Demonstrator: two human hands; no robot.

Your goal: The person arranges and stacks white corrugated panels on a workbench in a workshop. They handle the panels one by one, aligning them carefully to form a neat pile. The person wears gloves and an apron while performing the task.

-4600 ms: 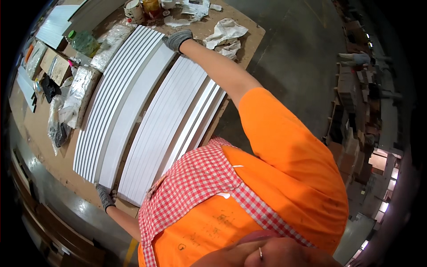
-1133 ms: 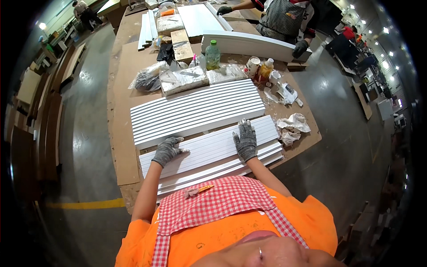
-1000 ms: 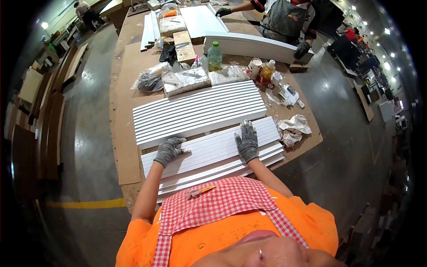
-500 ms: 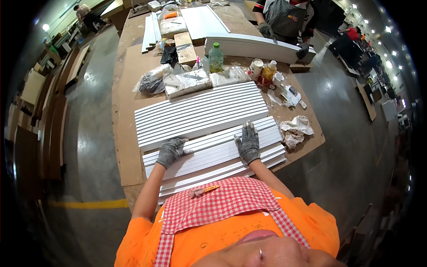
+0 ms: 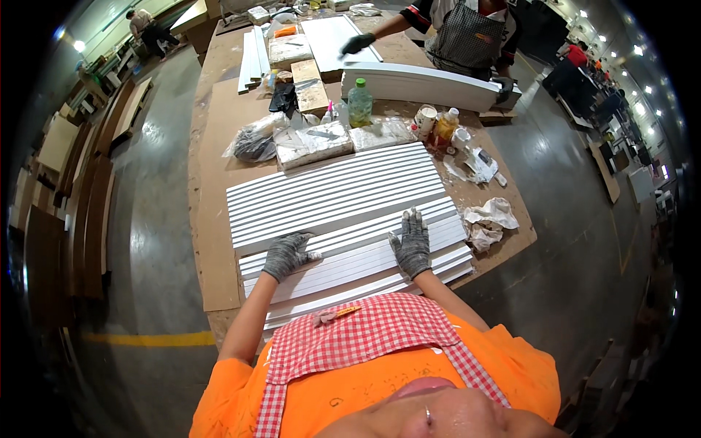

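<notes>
My left hand (image 5: pixel 288 255), in a grey knitted glove with whitened fingertips, lies on the left part of a near group of white strips (image 5: pixel 350 271). Its fingers are stretched out and its thumb is apart. On the right part of the same strips my right hand (image 5: pixel 412 244), gloved alike, rests flat with its fingers pointing away from me. Neither hand holds anything. Just beyond lies a larger set of long white strips (image 5: pixel 336 191), packed side by side with thin dark lines between them. The near group partly runs under my checked apron (image 5: pixel 358 321).
Behind the strips stand paint-smeared white blocks (image 5: pixel 314 144), a green-capped bottle (image 5: pixel 359 104) and a bottle of amber liquid (image 5: pixel 442 130). Crumpled paper (image 5: pixel 491 223) lies at the table's right edge. Across the table a co-worker (image 5: pixel 467 40) stands by a long white panel (image 5: pixel 427 84).
The co-worker's one hand has left the white panel and reaches out to the left over the table. My hands stay on the strips in almost the same place; the view has shifted slightly.
</notes>
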